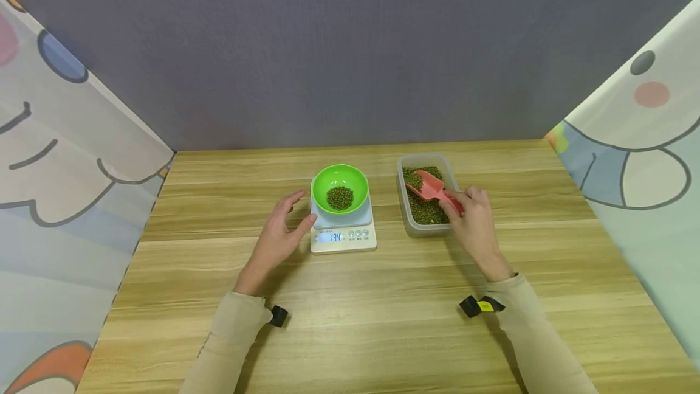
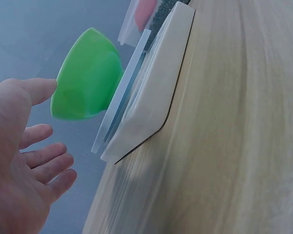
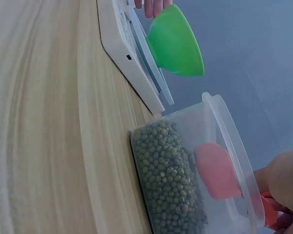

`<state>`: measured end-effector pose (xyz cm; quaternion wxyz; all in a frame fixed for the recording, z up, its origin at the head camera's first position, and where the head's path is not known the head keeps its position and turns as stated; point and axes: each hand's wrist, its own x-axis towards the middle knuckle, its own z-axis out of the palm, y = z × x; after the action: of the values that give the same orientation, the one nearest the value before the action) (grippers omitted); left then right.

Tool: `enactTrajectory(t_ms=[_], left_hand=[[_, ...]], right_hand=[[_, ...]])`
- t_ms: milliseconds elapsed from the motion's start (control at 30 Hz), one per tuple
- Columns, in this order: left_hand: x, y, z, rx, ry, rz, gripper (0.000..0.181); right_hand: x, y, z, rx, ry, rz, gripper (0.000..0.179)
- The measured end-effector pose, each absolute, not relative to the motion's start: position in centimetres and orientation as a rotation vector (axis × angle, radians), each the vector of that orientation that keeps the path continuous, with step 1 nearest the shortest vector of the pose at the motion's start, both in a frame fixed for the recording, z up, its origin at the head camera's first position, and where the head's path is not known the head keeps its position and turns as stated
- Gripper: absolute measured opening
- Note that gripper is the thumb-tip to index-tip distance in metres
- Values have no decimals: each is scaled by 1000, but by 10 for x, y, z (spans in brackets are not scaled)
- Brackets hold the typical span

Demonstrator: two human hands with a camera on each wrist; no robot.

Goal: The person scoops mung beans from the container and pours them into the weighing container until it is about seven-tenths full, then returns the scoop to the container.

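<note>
My right hand point(image 1: 474, 224) grips the handle of a red scoop point(image 1: 431, 186), whose blade carries some mung beans. The scoop is inside a clear plastic container point(image 1: 410, 231) that holds many more mung beans point(image 3: 163, 180). To the left, a green bowl point(image 1: 354, 182) with a small heap of mung beans point(image 1: 339, 198) sits on a white kitchen scale point(image 1: 343, 245), its display reading 13.4. My left hand point(image 1: 277, 236) is beside the scale with fingers spread loosely, holding nothing. In the left wrist view, its thumb appears close to the bowl point(image 2: 85, 80); whether they touch I cannot tell.
Everything stands on a wood-grain table point(image 1: 372, 327). A grey panel point(image 1: 350, 53) rises behind its far edge, and cartoon-printed sheets point(image 1: 645, 126) border both sides. The container stands a short gap to the right of the scale.
</note>
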<state>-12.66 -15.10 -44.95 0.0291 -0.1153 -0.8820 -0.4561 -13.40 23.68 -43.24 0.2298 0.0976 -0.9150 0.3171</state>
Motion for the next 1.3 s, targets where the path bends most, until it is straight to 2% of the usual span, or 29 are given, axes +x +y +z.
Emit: enactTrajectory(t_ms=[1300], left_hand=[[-127, -149, -448, -372, -2711, -1402, 63]], right_hand=[[-132, 240, -424, 275, -2457, 867, 24]])
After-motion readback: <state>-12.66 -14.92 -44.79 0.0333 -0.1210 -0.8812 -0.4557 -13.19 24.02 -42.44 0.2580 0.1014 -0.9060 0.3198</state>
